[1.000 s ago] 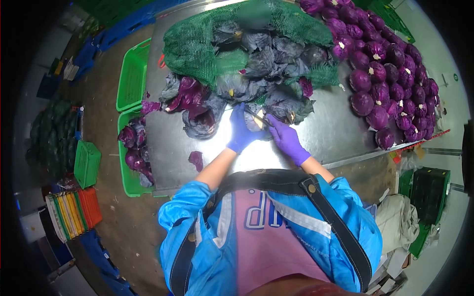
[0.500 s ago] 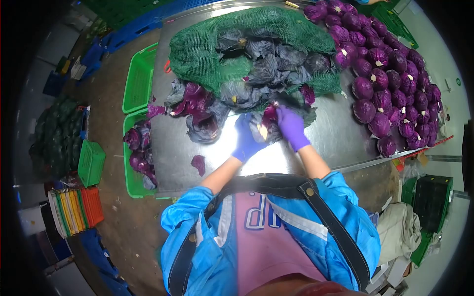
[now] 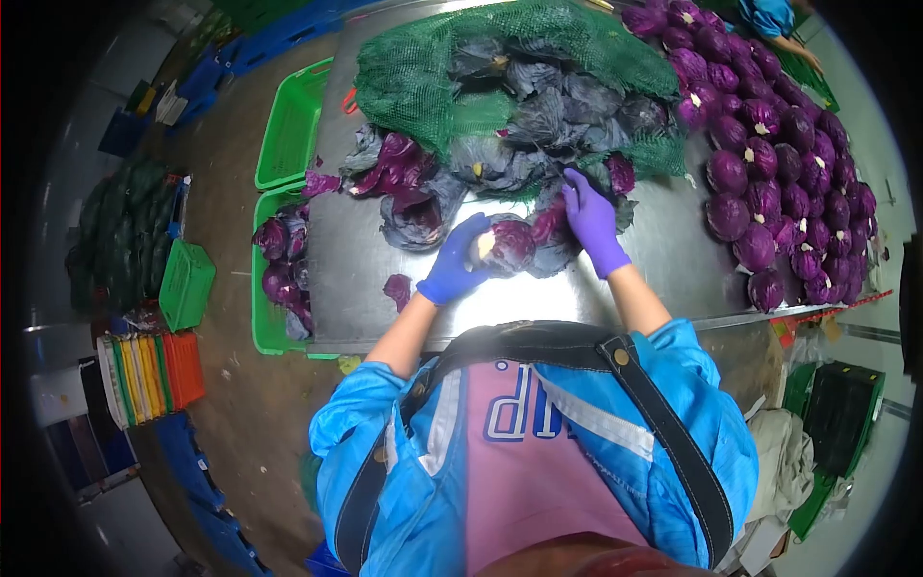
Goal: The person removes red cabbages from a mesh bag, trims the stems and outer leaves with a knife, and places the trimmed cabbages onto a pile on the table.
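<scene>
A red cabbage (image 3: 507,244) with a pale cut stem sits on the metal table, its loosened outer leaves (image 3: 552,252) spread to its right. My left hand (image 3: 456,261), in a blue glove, curves round the cabbage's left side. To the right, my right hand (image 3: 593,220), in a purple glove, is raised over the leaves; its fingers are bent near something thin and dark that I cannot make out. Beyond both hands lies an open green mesh bag (image 3: 404,91) with dark-leaved cabbages (image 3: 538,115). Peeled leaves (image 3: 399,168) lie left of my hands.
Many peeled cabbages (image 3: 760,197) are piled on the table's right. Two green crates stand along the left edge, one (image 3: 296,125) farther off, one (image 3: 269,332) holding leaves. Another person's arm (image 3: 793,46) shows at the top right. Stacked crates (image 3: 154,375) stand on the floor at left.
The cabbage between my hands has turned and its round purple side now shows, leaves folded right. My right hand has lifted off it. The view has shifted, and a person's arm shows more at top right.
</scene>
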A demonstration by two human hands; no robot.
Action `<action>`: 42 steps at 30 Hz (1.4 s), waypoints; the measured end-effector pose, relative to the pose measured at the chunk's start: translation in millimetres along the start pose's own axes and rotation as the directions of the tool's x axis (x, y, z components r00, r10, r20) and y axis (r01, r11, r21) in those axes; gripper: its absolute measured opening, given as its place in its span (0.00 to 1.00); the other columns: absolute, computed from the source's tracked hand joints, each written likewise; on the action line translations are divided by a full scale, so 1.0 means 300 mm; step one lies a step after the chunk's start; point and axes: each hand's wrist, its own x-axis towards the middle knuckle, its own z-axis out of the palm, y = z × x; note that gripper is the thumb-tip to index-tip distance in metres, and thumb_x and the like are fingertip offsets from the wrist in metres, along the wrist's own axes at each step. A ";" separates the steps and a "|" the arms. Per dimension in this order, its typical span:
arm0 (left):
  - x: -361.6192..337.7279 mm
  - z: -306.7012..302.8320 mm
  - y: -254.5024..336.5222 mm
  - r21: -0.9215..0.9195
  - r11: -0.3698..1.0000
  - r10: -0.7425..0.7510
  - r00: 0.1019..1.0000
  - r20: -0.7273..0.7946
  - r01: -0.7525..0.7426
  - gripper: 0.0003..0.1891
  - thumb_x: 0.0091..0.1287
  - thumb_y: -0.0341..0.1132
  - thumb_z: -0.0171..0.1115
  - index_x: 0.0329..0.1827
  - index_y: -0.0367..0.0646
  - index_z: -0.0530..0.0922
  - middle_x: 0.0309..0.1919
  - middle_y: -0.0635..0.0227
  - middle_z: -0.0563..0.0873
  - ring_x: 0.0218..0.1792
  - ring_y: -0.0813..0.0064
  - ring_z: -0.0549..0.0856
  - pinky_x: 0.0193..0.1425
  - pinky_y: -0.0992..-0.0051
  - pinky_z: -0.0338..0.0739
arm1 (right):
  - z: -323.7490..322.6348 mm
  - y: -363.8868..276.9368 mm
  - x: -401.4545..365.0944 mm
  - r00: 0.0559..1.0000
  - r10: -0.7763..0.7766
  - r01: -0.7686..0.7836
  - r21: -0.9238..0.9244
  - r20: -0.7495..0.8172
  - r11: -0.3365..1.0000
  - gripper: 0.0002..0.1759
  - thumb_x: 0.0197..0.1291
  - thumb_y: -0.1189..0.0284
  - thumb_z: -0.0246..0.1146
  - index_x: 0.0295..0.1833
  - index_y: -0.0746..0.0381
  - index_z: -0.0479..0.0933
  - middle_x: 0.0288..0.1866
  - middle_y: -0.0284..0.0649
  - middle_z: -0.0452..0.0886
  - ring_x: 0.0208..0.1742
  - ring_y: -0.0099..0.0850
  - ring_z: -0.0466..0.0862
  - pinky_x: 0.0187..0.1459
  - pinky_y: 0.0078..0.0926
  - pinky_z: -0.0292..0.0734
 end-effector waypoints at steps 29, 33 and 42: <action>0.088 0.253 0.077 0.265 0.962 0.013 0.960 -0.281 0.065 0.55 0.39 0.41 0.79 0.67 0.27 0.54 0.50 0.53 0.75 0.52 0.62 0.76 0.58 0.63 0.71 | -0.050 0.022 0.001 0.973 -0.199 0.197 0.025 0.121 0.980 0.21 0.67 0.60 0.49 0.63 0.52 0.70 0.41 0.48 0.82 0.41 0.46 0.83 0.42 0.38 0.77; 0.149 0.208 0.005 -0.045 0.966 -0.259 0.961 -0.092 0.256 0.40 0.42 0.40 0.78 0.55 0.35 0.64 0.46 0.55 0.77 0.44 0.72 0.80 0.45 0.72 0.79 | 0.017 0.058 -0.145 0.903 -0.346 0.373 -0.066 0.253 0.925 0.25 0.67 0.60 0.49 0.68 0.52 0.64 0.44 0.48 0.82 0.39 0.44 0.83 0.41 0.36 0.77; 0.162 0.223 -0.015 0.114 0.966 -0.222 0.969 -0.106 0.234 0.59 0.35 0.49 0.79 0.66 0.26 0.54 0.55 0.47 0.72 0.57 0.56 0.74 0.60 0.64 0.70 | 0.055 0.006 -0.156 0.945 -0.259 0.283 -0.103 0.201 0.954 0.23 0.68 0.61 0.47 0.66 0.55 0.64 0.36 0.44 0.82 0.36 0.40 0.83 0.38 0.38 0.74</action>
